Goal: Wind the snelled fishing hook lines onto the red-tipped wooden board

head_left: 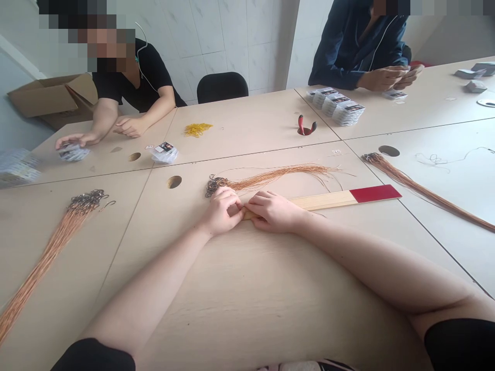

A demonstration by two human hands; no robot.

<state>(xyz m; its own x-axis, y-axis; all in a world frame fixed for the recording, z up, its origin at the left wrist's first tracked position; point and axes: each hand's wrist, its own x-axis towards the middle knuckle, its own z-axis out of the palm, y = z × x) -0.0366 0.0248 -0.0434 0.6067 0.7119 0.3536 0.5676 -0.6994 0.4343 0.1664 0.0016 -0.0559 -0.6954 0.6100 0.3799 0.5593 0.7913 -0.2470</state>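
Note:
My left hand [223, 212] is closed in a pinch at the left end of a flat wooden strip [323, 200] with a red end section. Beside it, my right hand [273, 212] lies over the strip, its fingers pressed together and their tips almost meeting the left ones. Whatever the fingertips pinch is too small and hidden to make out. Just behind both hands lies a bundle of dark metal fishing hooks [216, 184], its copper-coloured lines [278, 175] stretching to the right. A thin line end pokes out below the strip near my right wrist.
More hooks on long lines lie at left [85, 201] and right [421, 183]. Across the table are yellow pieces [198, 129], red-handled pliers [307, 125] in a hole, and stacked small packs [340, 107]. Two people sit opposite, one handling packs [72, 151]. Another table hole [174, 182] is nearby.

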